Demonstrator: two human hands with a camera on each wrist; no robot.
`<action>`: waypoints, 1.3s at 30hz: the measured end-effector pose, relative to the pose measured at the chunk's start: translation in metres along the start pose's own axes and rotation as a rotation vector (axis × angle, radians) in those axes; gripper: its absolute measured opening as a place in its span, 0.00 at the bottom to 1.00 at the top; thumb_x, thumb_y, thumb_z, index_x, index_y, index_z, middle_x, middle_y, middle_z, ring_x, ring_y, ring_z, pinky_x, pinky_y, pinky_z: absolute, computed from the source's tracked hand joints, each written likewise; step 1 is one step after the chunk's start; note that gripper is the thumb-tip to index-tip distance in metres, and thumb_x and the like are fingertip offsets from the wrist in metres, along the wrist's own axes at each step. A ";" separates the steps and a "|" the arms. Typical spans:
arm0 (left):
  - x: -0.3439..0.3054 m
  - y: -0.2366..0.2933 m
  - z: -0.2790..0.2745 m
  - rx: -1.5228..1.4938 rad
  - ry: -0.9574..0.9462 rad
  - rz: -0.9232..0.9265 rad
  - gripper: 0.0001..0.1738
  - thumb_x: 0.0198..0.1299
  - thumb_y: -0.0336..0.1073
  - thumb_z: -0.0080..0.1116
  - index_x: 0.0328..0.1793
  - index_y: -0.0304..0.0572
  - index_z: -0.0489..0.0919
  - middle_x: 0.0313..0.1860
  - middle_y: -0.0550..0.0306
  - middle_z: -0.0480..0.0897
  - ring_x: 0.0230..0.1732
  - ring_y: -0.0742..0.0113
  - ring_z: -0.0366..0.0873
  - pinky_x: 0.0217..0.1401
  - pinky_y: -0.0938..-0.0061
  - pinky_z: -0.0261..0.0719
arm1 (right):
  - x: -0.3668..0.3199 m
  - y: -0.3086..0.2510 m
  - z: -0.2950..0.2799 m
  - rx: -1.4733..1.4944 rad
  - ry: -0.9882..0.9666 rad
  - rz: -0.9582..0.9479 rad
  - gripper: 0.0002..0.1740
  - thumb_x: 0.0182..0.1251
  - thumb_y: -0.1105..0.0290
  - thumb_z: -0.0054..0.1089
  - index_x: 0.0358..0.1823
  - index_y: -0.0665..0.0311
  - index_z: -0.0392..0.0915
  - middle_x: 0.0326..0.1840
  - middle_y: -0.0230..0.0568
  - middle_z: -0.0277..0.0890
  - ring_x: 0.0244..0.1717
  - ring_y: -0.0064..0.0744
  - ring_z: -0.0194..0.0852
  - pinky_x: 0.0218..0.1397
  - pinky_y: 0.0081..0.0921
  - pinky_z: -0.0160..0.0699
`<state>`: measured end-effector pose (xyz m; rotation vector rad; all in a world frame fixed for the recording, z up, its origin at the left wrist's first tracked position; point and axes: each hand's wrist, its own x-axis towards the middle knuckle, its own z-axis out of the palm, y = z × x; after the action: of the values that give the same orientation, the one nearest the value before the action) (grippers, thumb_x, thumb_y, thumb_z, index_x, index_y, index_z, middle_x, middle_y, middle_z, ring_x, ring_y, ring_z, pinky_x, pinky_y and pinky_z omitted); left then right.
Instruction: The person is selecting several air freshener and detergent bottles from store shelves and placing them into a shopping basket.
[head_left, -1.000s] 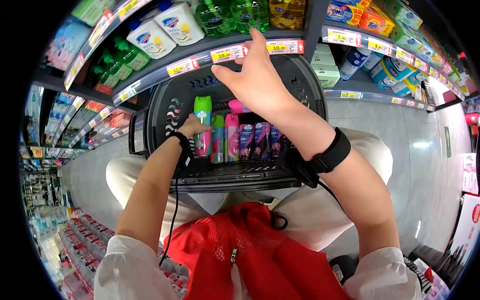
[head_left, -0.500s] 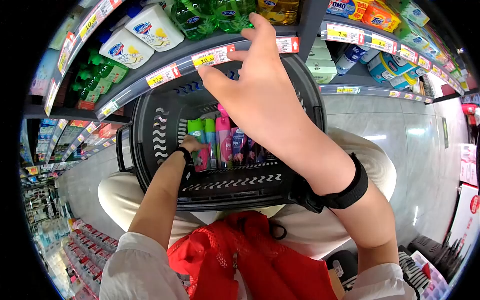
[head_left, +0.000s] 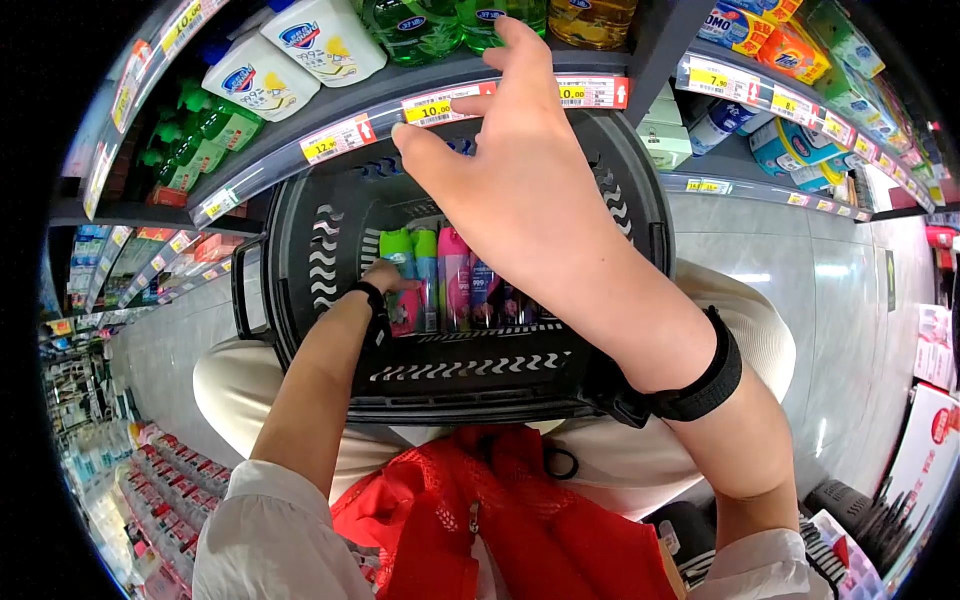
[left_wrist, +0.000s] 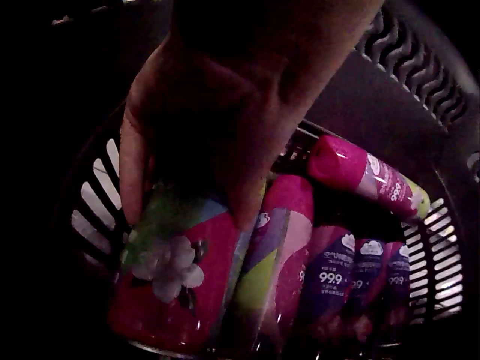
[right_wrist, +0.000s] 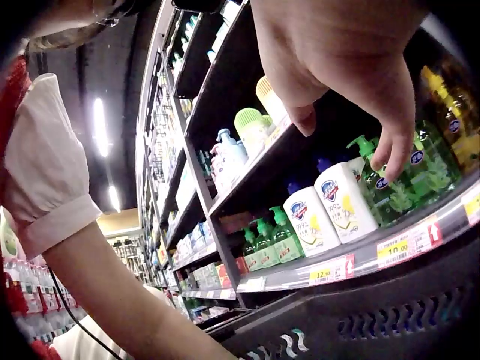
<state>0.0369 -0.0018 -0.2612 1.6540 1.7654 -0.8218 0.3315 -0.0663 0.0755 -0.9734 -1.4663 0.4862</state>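
Observation:
Inside the black basket (head_left: 470, 385), my left hand (head_left: 385, 283) grips a green-topped spray can (head_left: 405, 310) at the left end of a row. In the left wrist view the left hand (left_wrist: 202, 112) has fingers and thumb around the top of that can (left_wrist: 176, 289), which shows a white flower. Beside it stand a pink can (head_left: 455, 280) and several purple cans (left_wrist: 328, 274); another pink can (left_wrist: 367, 176) lies behind them. My right hand (head_left: 540, 190) is raised over the basket, fingers spread and holding nothing, in front of green pump bottles (right_wrist: 386, 191) on the shelf.
White pump bottles (head_left: 325, 45) and an amber bottle (head_left: 592, 20) stand on the shelf behind the basket. Price labels line the shelf edge (head_left: 375, 128). Detergent packs (head_left: 790, 50) fill the right shelf. Grey floor tiles (head_left: 745, 235) show at the right.
Over the past second, the basket shows larger and lower in the head view. My right hand has come closer to the camera, still spread; my left hand stays on the green-topped can.

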 end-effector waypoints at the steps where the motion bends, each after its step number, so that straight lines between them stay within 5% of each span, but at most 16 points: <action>1: -0.011 0.001 -0.005 -0.002 0.002 -0.001 0.52 0.35 0.67 0.69 0.57 0.27 0.72 0.55 0.40 0.76 0.55 0.51 0.75 0.57 0.66 0.73 | 0.000 0.001 0.002 -0.026 0.016 -0.012 0.45 0.48 0.75 0.64 0.60 0.87 0.42 0.54 0.77 0.52 0.54 0.69 0.60 0.58 0.42 0.67; 3: -0.033 0.005 -0.010 -0.474 -0.006 0.011 0.50 0.38 0.63 0.69 0.57 0.26 0.71 0.55 0.40 0.76 0.54 0.51 0.76 0.54 0.66 0.75 | 0.000 0.013 0.010 -0.054 0.028 -0.025 0.45 0.48 0.75 0.64 0.60 0.87 0.42 0.54 0.76 0.52 0.54 0.68 0.60 0.58 0.42 0.66; 6: -0.022 0.026 -0.019 -0.131 -0.036 0.039 0.48 0.40 0.59 0.70 0.58 0.24 0.69 0.55 0.38 0.74 0.53 0.51 0.76 0.48 0.65 0.79 | 0.004 0.034 0.023 -0.026 0.061 0.040 0.43 0.50 0.73 0.63 0.60 0.86 0.45 0.54 0.73 0.54 0.56 0.63 0.60 0.58 0.40 0.66; 7: 0.047 -0.004 0.024 0.037 0.062 0.241 0.45 0.41 0.55 0.70 0.55 0.23 0.70 0.54 0.36 0.74 0.51 0.52 0.77 0.43 0.64 0.82 | 0.005 0.028 0.018 -0.032 0.043 0.071 0.43 0.51 0.73 0.62 0.60 0.85 0.44 0.55 0.72 0.54 0.56 0.60 0.61 0.58 0.39 0.67; 10: -0.002 0.031 -0.001 -0.182 0.032 0.274 0.44 0.41 0.55 0.70 0.53 0.22 0.71 0.52 0.34 0.75 0.48 0.51 0.79 0.38 0.62 0.83 | 0.012 0.008 -0.001 -0.043 -0.007 0.172 0.42 0.54 0.71 0.60 0.62 0.83 0.43 0.56 0.69 0.56 0.55 0.53 0.63 0.56 0.35 0.69; 14: -0.065 0.083 -0.052 -0.239 -0.408 0.077 0.43 0.42 0.54 0.69 0.53 0.21 0.71 0.49 0.38 0.76 0.41 0.55 0.80 0.32 0.66 0.84 | 0.026 -0.014 -0.025 -0.063 -0.038 0.297 0.41 0.59 0.69 0.56 0.65 0.81 0.41 0.58 0.65 0.57 0.55 0.44 0.66 0.54 0.31 0.71; 16: -0.073 0.091 -0.046 -0.324 -0.370 0.116 0.40 0.41 0.52 0.70 0.52 0.22 0.72 0.47 0.41 0.76 0.39 0.58 0.79 0.33 0.68 0.84 | 0.032 -0.026 -0.036 -0.071 -0.040 0.410 0.41 0.61 0.68 0.55 0.66 0.80 0.40 0.59 0.63 0.58 0.55 0.40 0.68 0.52 0.29 0.72; 18: -0.088 0.110 -0.050 -0.316 -0.301 0.205 0.35 0.45 0.49 0.69 0.50 0.26 0.71 0.47 0.43 0.77 0.39 0.61 0.80 0.32 0.72 0.84 | 0.038 -0.030 -0.042 -0.005 -0.014 0.211 0.41 0.61 0.69 0.56 0.66 0.80 0.41 0.59 0.63 0.58 0.57 0.41 0.67 0.52 0.28 0.72; 20: -0.086 0.122 -0.044 -0.346 -0.247 0.266 0.35 0.44 0.49 0.70 0.50 0.27 0.71 0.46 0.44 0.77 0.38 0.62 0.80 0.32 0.72 0.85 | 0.037 -0.033 -0.049 -0.095 0.098 0.371 0.40 0.60 0.69 0.56 0.65 0.80 0.42 0.58 0.62 0.62 0.54 0.39 0.69 0.52 0.27 0.72; 24: -0.085 0.164 -0.041 -0.366 -0.337 0.319 0.30 0.45 0.46 0.69 0.52 0.41 0.73 0.44 0.52 0.79 0.38 0.64 0.79 0.34 0.71 0.84 | 0.044 -0.021 -0.086 0.219 -0.005 0.426 0.39 0.60 0.68 0.57 0.64 0.81 0.44 0.50 0.59 0.71 0.48 0.35 0.75 0.49 0.23 0.72; 26: -0.082 0.180 -0.033 -0.450 -0.290 0.439 0.25 0.45 0.45 0.69 0.47 0.39 0.75 0.37 0.55 0.79 0.35 0.67 0.79 0.31 0.71 0.83 | 0.047 -0.009 -0.102 0.548 -0.104 0.425 0.38 0.60 0.68 0.56 0.64 0.82 0.45 0.49 0.58 0.72 0.48 0.34 0.74 0.49 0.23 0.72; 27: -0.075 0.188 -0.028 -0.447 -0.292 0.443 0.25 0.45 0.45 0.69 0.47 0.39 0.75 0.37 0.55 0.79 0.35 0.67 0.79 0.31 0.71 0.83 | 0.044 -0.014 -0.094 0.543 -0.100 0.425 0.38 0.60 0.68 0.56 0.64 0.82 0.45 0.49 0.58 0.72 0.48 0.34 0.74 0.49 0.23 0.72; 29: -0.065 0.206 -0.025 -0.532 -0.402 0.410 0.33 0.39 0.46 0.73 0.47 0.31 0.74 0.35 0.49 0.78 0.29 0.64 0.78 0.27 0.70 0.84 | 0.037 -0.025 -0.071 -0.023 0.162 0.281 0.38 0.60 0.69 0.56 0.63 0.82 0.46 0.47 0.56 0.73 0.47 0.34 0.75 0.50 0.24 0.71; 33: -0.079 0.236 -0.032 -0.565 -0.439 0.387 0.32 0.42 0.45 0.71 0.50 0.33 0.74 0.41 0.47 0.78 0.28 0.62 0.80 0.28 0.70 0.84 | 0.039 -0.020 -0.082 -0.093 0.259 0.255 0.35 0.60 0.69 0.55 0.61 0.82 0.49 0.45 0.56 0.74 0.47 0.36 0.75 0.51 0.24 0.71; 36: -0.074 0.245 -0.025 -0.688 -0.532 0.531 0.31 0.43 0.43 0.71 0.51 0.34 0.74 0.44 0.46 0.79 0.25 0.64 0.79 0.28 0.72 0.83 | 0.041 -0.015 -0.100 0.292 0.076 0.307 0.32 0.59 0.70 0.54 0.58 0.81 0.52 0.45 0.57 0.74 0.48 0.39 0.75 0.52 0.26 0.70; 39: -0.076 0.246 -0.026 -0.757 -0.518 0.445 0.30 0.43 0.43 0.71 0.51 0.36 0.74 0.39 0.50 0.78 0.23 0.68 0.75 0.26 0.72 0.82 | 0.038 -0.014 -0.086 -0.099 0.251 0.260 0.28 0.58 0.70 0.53 0.56 0.79 0.56 0.44 0.58 0.74 0.49 0.44 0.74 0.54 0.28 0.69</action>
<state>0.2870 -0.0200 -0.1987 1.1126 1.0780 -0.2698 0.4140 -0.0656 0.1236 -1.2652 -1.1528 0.4628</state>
